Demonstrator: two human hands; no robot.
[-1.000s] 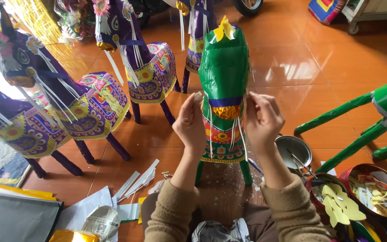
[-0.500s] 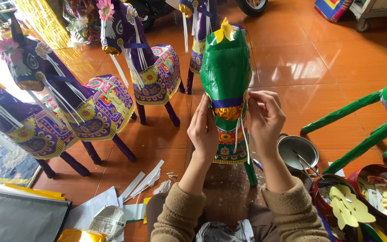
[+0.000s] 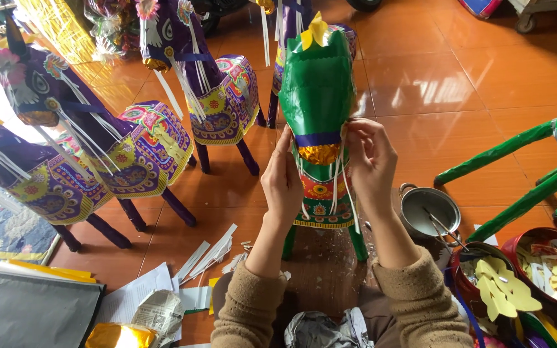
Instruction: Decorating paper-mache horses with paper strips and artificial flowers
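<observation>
Both my hands at the neck of a green paper horse (image 3: 317, 84) on the tiled floor (image 3: 459, 71).

My left hand (image 3: 283, 183) lies open against its chest; my right hand (image 3: 370, 161) pinches the white paper strips (image 3: 338, 183) under the gold collar (image 3: 319, 153). A hard tug might tear them, or tip the horse onto the glue pot (image 3: 430, 209).

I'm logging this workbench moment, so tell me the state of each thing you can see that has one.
Green paper horse: upright, held on both sides.
Left hand: flat against the horse's neck.
Right hand: fingers pinching at the neck trim.
Purple paper horses: standing, decorated.
Metal pot: open, a stick inside.
Paper strips: loose on the floor.
</observation>
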